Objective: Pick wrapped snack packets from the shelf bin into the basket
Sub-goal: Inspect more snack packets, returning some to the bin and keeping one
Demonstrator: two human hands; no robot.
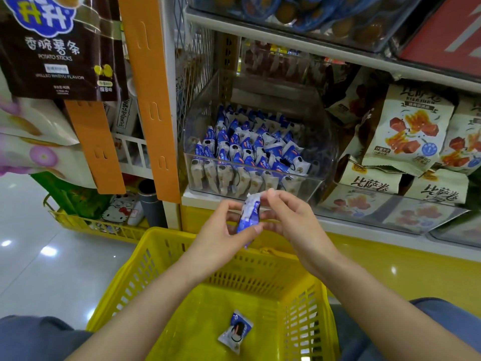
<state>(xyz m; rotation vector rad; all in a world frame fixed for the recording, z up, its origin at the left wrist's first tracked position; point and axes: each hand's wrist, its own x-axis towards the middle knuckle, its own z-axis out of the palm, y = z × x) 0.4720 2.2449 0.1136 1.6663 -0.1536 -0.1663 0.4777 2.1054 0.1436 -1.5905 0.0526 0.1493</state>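
Packet [249, 214] blurred, hands [221, 230] partly covering

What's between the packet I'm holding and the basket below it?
Nothing visible. The packet, pinched by the left hand and right hand, hangs over the open basket. Only one packet lies on the floor of the basket.

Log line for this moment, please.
both hands hold blue-white wrapped packet | over yellow plastic basket | one packet inside | clear bin stocked
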